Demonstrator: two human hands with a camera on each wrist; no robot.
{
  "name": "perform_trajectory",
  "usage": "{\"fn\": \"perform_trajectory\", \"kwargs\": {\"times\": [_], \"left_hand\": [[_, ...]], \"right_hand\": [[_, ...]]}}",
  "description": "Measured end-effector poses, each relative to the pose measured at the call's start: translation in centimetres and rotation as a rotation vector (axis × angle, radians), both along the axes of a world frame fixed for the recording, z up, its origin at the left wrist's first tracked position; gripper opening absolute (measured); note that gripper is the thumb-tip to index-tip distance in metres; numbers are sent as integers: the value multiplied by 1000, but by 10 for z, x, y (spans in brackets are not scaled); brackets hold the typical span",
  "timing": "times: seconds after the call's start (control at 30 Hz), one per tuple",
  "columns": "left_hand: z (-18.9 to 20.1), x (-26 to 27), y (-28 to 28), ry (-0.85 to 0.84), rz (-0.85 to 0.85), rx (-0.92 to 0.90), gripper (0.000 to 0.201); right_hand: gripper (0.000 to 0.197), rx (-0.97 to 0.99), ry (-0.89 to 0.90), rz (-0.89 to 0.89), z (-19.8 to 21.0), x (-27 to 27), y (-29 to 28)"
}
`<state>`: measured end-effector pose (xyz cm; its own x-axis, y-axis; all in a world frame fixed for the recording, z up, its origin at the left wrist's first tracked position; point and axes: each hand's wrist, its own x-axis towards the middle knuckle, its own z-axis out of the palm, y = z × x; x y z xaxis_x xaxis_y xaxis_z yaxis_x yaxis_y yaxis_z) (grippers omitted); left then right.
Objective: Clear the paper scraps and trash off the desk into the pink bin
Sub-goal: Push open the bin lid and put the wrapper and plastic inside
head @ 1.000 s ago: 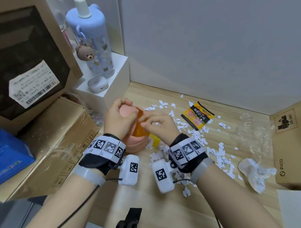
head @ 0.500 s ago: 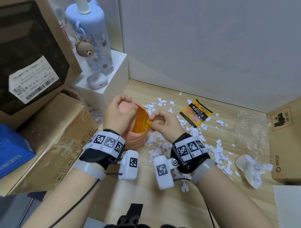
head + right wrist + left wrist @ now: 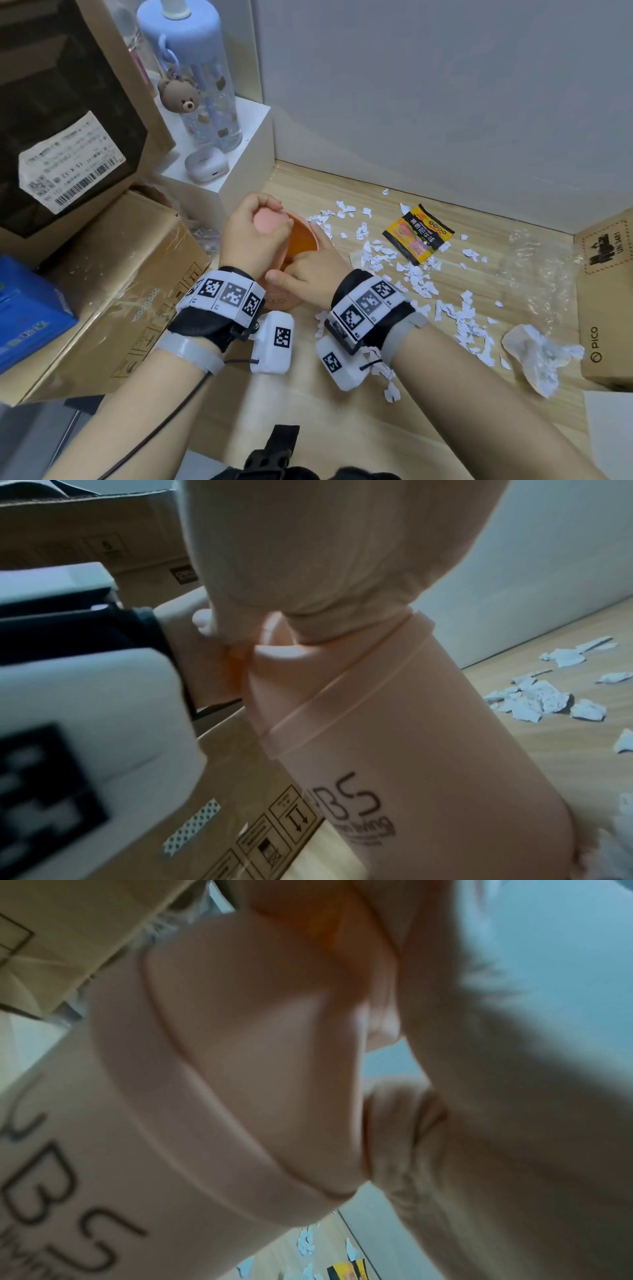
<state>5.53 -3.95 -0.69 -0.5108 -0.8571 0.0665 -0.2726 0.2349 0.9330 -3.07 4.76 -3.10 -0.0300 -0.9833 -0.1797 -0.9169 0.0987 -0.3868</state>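
Hands over pink bin (image 3: 274,298); cardboard box (image 3: 113,291) left; paper scraps (image 3: 414,277) right.

Bench hemmed in on the left, scattered litter across the right

The pink bin (image 3: 274,294) stands near the left edge of the bench (image 3: 308,411), with both hands over its mouth; a cardboard box (image 3: 113,284) touches or nearly touches its left side, and a white block (image 3: 236,168) bearing a water bottle (image 3: 202,85) stands just behind. Toward the back edge the wall closes the way. Right of the bin lie paper scraps (image 3: 414,277), a snack wrapper (image 3: 418,234), clear plastic film (image 3: 541,267) and a crumpled tissue (image 3: 537,356), with another carton (image 3: 606,298) at the right edge. The front strip of wood between the forearms is bare
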Motion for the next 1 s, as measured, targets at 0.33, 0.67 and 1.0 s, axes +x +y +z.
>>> {"fn": "perform_trajectory", "kwargs": {"times": [0.33, 0.67, 1.0], "left_hand": [[-5, -3, -2, -1, 55, 23, 19], [-9, -15, -3, 12, 130, -4, 24], [-8, -18, -4, 27, 134, -2, 24]], "right_hand": [[12, -444, -516, -922, -25, -97, 36], [57, 311, 30, -947, -90, -168, 76], [22, -156, 2, -982, -47, -145, 83]]}}
